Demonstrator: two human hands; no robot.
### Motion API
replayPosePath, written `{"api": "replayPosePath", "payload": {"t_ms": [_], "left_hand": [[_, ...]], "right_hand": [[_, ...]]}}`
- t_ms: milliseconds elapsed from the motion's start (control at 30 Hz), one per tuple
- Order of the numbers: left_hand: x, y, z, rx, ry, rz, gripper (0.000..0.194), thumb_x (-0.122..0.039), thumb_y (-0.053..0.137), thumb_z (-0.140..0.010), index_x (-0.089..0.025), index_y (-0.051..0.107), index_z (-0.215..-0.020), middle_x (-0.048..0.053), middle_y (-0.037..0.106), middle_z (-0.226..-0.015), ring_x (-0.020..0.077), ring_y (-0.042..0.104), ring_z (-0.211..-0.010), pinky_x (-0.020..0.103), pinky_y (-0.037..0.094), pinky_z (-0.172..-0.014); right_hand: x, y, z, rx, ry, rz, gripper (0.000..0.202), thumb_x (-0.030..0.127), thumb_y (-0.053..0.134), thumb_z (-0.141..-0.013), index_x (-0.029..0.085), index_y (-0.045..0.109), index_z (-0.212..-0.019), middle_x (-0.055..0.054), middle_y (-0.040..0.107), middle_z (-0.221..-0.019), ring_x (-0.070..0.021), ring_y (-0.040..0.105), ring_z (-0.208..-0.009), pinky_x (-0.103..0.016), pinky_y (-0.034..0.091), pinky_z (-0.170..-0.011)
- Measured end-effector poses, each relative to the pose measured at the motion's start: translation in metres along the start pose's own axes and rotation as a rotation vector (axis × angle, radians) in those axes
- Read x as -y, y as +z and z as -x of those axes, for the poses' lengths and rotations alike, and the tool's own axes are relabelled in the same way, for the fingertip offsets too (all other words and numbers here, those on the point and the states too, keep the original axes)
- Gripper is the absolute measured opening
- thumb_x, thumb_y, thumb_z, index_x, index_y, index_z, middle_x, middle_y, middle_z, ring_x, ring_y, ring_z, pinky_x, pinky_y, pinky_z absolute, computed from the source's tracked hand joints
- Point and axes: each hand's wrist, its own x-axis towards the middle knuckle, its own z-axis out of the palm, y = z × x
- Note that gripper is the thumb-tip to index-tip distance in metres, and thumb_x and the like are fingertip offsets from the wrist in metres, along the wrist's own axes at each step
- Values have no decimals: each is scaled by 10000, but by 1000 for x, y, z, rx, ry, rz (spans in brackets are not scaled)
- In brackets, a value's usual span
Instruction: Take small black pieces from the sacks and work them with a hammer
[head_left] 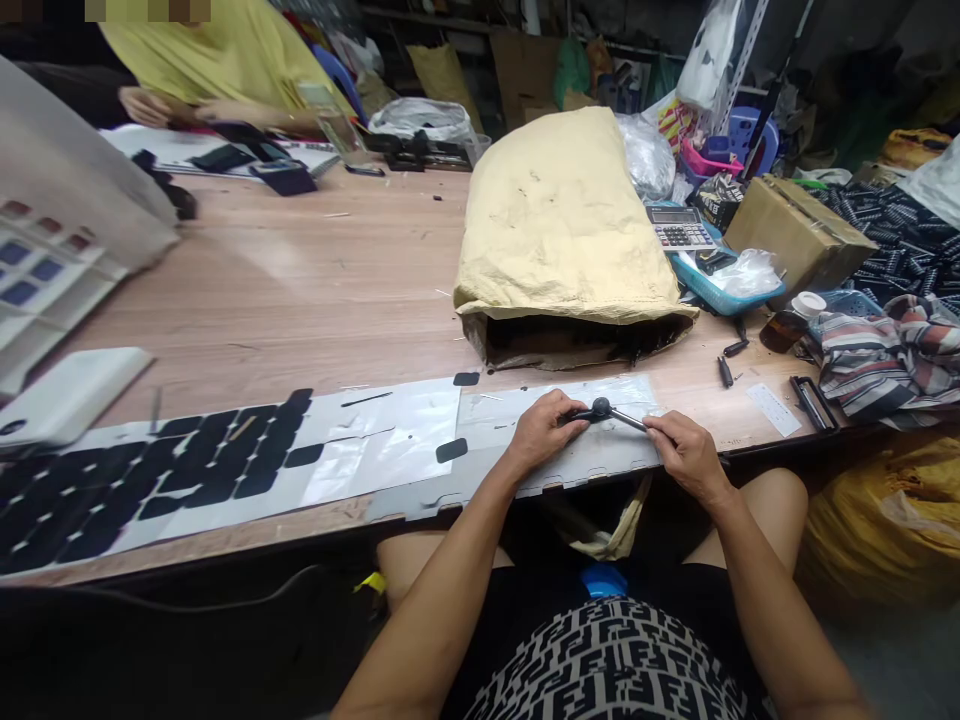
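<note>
Near the table's front edge, my left hand (546,430) is closed on the end of a black part with a round knob (601,407). My right hand (686,452) pinches the far end of a slim metal rod (628,418) that runs up to that knob. Whether rod and knob are one piece, I cannot tell. Both are just above a pale sheet (487,458) on the table. Behind my hands lies a large yellow paper sack (555,220), its dark mouth facing me.
Rows of black pads (247,450) lie on white sheets at the left. On the right are a calculator (681,228), a blue basket (724,295), a cardboard box (799,240), a brown bottle (784,328) and a striped cloth (885,355). Another person in yellow (225,60) sits across the table.
</note>
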Motion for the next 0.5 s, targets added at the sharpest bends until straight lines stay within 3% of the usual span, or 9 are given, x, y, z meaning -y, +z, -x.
{"api": "replayPosePath", "payload": {"t_ms": [167,367,500], "left_hand": [[-1,0,-1,13,-19,-8,196,-285,683,-852,-236,731,-1035,14,594,-864,199,570,-898,318,434,-806],[-7,-2,-4,36,-44,-21,100,-311,679,-854,-214,695,-832,8,560,-811,196,553,-862,312,427,-758],[-7,-1,-4,25,-64,-5,114,-300,694,-836,-231,727,-921,10,600,-844,205,578,-893,322,444,-789]], "right_hand": [[5,4,-4,-21,5,-17,231,285,530,-979,243,736,-1074,-55,724,-955,-195,684,-909,-333,555,-829],[12,13,-9,29,-27,-6,235,268,530,-975,236,741,-1073,-54,726,-946,-191,684,-908,-327,550,-837],[3,14,-12,33,6,35,234,271,534,-968,247,744,-1069,-49,730,-947,-194,685,-913,-322,545,-826]]}}
